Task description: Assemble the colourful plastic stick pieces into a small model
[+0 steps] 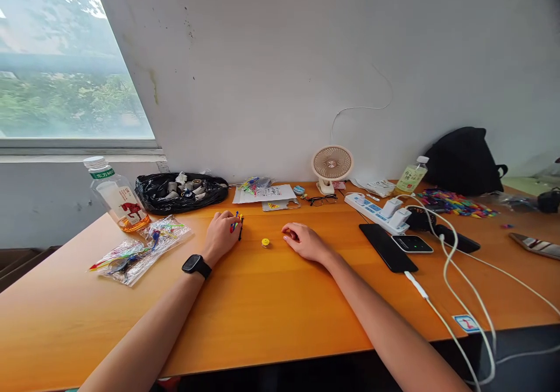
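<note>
A small multicoloured plastic piece [240, 227] stands on the tabletop [262, 316] at the fingertips of the left hand [221, 235], partly covered by them; whether that grip pinches the piece or only rests against it, I cannot tell. Just to the right, between the two hands, a small yellow piece [265, 243] sits on the wood, touched by neither. The right hand [304, 241] rests farther right, its grip loosely curled with a gap between thumb and fingers and nothing visible inside. A black watch [196, 265] circles the left wrist. Left of that arm lie clear plastic packets [135, 266] of coloured parts, with a tilted-looking bottle [125, 202] beyond them and an opened black plastic bag [146, 196] at the far edge. Straight ahead, on the far side, are papers [282, 193], a small fan [332, 163] and a pair of glasses [322, 200]. To the right, a white power strip [371, 212] lies beyond a dark phone [387, 246] with a white cable, and a heap of coloured pieces [459, 202] spreads before a black backpack [457, 161].
</note>
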Demonstrator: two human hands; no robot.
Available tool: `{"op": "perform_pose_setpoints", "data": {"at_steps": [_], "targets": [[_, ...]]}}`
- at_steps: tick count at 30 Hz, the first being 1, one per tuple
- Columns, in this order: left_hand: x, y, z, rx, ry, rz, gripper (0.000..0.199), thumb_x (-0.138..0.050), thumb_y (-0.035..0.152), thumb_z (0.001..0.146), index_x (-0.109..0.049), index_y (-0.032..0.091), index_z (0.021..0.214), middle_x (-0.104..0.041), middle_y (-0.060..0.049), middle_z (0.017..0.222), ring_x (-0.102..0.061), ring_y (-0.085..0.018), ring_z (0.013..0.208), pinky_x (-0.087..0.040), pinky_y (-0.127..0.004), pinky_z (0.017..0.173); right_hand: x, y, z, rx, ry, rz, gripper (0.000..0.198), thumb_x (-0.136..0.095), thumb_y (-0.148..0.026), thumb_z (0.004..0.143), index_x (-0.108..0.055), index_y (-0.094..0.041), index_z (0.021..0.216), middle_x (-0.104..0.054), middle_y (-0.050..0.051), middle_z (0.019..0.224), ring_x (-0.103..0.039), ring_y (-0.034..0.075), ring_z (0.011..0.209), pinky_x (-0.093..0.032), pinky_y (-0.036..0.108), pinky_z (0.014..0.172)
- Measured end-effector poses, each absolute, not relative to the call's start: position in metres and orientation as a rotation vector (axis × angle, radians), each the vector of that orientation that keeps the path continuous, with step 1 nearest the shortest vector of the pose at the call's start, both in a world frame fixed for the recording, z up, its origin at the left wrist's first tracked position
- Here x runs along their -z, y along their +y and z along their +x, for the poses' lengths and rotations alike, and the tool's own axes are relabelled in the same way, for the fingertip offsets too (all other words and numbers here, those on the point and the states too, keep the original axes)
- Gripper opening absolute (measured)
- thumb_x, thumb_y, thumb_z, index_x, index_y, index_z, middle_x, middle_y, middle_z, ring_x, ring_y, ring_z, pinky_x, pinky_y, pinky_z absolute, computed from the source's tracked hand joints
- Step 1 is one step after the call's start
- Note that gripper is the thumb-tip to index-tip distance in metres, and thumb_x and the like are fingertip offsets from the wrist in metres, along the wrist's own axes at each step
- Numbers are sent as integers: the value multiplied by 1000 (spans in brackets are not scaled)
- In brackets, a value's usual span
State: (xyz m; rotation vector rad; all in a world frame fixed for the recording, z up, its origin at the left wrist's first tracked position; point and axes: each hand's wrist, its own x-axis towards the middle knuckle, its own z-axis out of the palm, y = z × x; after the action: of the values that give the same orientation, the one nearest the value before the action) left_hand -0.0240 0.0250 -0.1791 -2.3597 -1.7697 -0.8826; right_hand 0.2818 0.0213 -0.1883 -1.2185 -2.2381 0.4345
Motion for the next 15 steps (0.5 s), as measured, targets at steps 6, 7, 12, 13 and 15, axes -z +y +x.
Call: {"op": "perform_pose_setpoints", "data": {"at_steps": [6,7,12,13,15], "targets": [[181,24,-18,844,-1721,-2352,30,-50,28,98,-78,22,106,-70,-11,103,-56,-26,94,-48,-38,85,188,20,282,-429,-2247,-1220,15,-61,-24,93,-68,-21,107,-63,2,85,-58,18,79,-45,29,74],[181,24,-18,823,-1715,-2356,30,-50,28,98,-78,22,105,-69,-11,102,-56,-26,93,-47,-38,85,188,20,282,-427,-2246,-1224,15,-61,-24,93,-68,-21,107,-63,2,85,-58,18,79,-45,29,73],[184,27,-19,777,-1716,-2337,31,-49,30,98,-79,22,92,-70,-11,97,-56,-26,90,-47,-38,82,184,18,281,-427,-2250,-1235,16,-61,-24,93,-68,-21,107,-62,2,84,-58,18,78,-45,30,74],[185,27,-20,788,-1719,-2324,31,-49,31,98,-78,22,92,-70,-11,97,-56,-26,90,-46,-39,82,184,18,281,-427,-2254,-1235,16,-61,-24,93,-68,-21,108,-62,3,84,-58,18,79,-45,30,74],[185,28,-20,793,-1724,-2303,31,-50,32,98,-78,22,91,-69,-12,97,-56,-27,90,-46,-39,82,183,17,281,-425,-2262,-1237,17,-61,-24,93,-68,-21,109,-62,3,85,-59,18,80,-45,31,75]]}}
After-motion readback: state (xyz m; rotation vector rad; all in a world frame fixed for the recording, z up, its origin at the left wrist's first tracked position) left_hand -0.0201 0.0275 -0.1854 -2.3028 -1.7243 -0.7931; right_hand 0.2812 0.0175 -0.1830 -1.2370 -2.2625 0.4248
